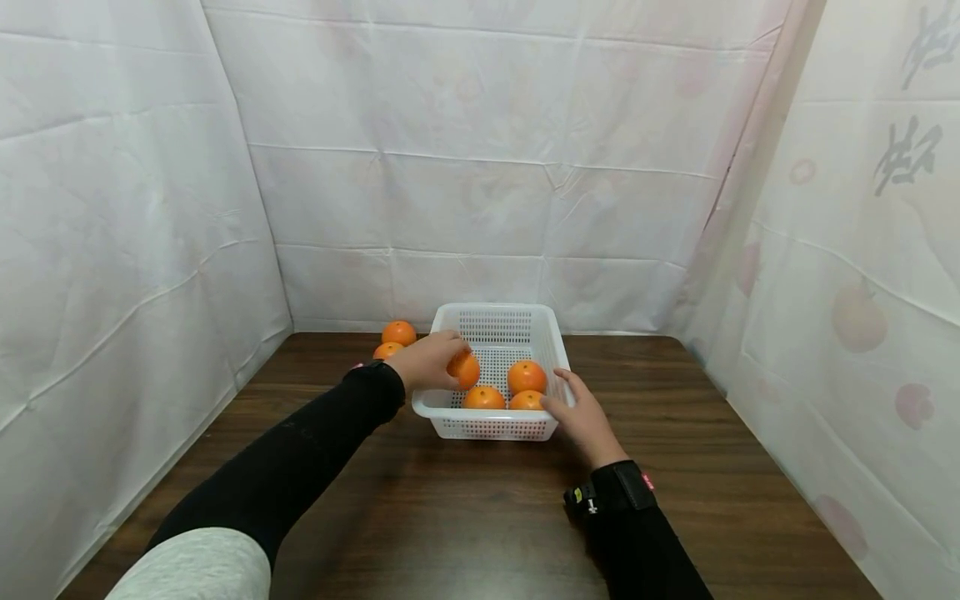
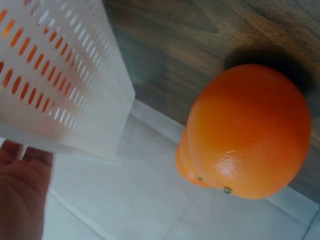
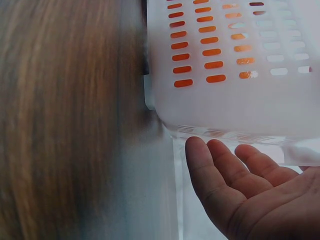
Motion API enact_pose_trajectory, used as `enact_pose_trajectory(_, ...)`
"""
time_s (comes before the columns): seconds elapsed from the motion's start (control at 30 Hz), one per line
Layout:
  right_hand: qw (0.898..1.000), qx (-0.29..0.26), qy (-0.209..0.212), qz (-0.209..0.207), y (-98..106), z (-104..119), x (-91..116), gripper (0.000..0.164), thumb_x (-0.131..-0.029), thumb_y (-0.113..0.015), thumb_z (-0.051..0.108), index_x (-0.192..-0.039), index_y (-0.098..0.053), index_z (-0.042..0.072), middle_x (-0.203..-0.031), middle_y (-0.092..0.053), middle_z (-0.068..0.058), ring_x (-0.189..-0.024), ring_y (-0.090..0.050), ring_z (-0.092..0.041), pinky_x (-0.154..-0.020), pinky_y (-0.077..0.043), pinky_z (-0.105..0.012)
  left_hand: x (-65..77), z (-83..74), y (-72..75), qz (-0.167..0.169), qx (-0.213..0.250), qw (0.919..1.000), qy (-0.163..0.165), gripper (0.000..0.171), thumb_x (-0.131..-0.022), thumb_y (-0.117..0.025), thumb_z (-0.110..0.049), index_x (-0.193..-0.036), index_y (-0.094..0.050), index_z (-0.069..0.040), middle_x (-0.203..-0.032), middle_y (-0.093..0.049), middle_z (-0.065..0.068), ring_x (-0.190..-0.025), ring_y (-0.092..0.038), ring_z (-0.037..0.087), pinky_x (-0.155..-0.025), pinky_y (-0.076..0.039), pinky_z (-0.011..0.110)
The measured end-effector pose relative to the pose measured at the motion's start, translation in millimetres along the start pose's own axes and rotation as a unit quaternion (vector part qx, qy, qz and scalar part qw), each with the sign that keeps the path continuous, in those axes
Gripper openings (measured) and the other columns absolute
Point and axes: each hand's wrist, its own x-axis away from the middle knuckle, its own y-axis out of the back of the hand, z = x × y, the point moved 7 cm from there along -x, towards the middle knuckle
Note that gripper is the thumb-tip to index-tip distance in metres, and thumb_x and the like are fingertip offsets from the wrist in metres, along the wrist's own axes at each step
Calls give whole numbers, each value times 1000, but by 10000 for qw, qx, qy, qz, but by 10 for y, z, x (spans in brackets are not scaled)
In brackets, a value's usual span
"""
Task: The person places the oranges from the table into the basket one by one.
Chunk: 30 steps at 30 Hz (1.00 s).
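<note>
My left hand [image 1: 433, 360] reaches over the left rim of a white perforated plastic basket [image 1: 491, 428] and grips an orange [image 1: 467, 372] just inside it. Three more oranges lie toward the basket's front: one behind [image 1: 527, 377], one at front centre [image 1: 483, 397] and one at front right [image 1: 527, 401]. At the front right corner, my right hand [image 1: 588, 421] holds the basket's rim, thumb on the front part and fingers along the right side. The right wrist view shows those fingers [image 3: 202, 165] at the rim, with the thumb mostly hidden.
Left of the basket, two oranges stand on the dark wooden table [image 1: 465, 517], a rear one [image 1: 399, 333] and a nearer one [image 1: 387, 350] partly behind my left hand. White cloth [image 1: 480, 200] hangs behind the table and along both sides.
</note>
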Motion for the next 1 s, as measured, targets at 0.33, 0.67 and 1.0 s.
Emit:
enact_pose_trajectory(0.33,10000,41,48,60,-6,33,26,71,-104,-66,36,-165,-34,22,-176,-23,-19,-160,-26,-44,-123,-31,-67,-20,-70,-134,372,-311,9988,-73,36,-93,-82,-20,-128,-75,-18,-122,-68,-1,-108,-61,15,-106,-53,37)
enact_pose_trajectory(0.67,10000,60,30,41,-5,61,30,70,-104,-66,36,-165,-35,22,-175,-24,-19,-158,-29,-43,-121,-35,-66,-13,-106,-186,579,-361,9976,123,50,-96,-79,-24,-144,-66,-19,-137,-66,0,-123,-63,17,-113,-51,41)
enact_pose_trajectory(1.0,9999,128,27,29,-7,36,20,70,-104,-66,36,-165,-35,22,-175,-25,-19,-159,-27,-44,-123,-32,-67,-43,-113,-298,735,-505,9959,-143,54,-103,-69,-26,-155,-56,-25,-153,-61,-4,-142,-57,18,-122,-43,45)
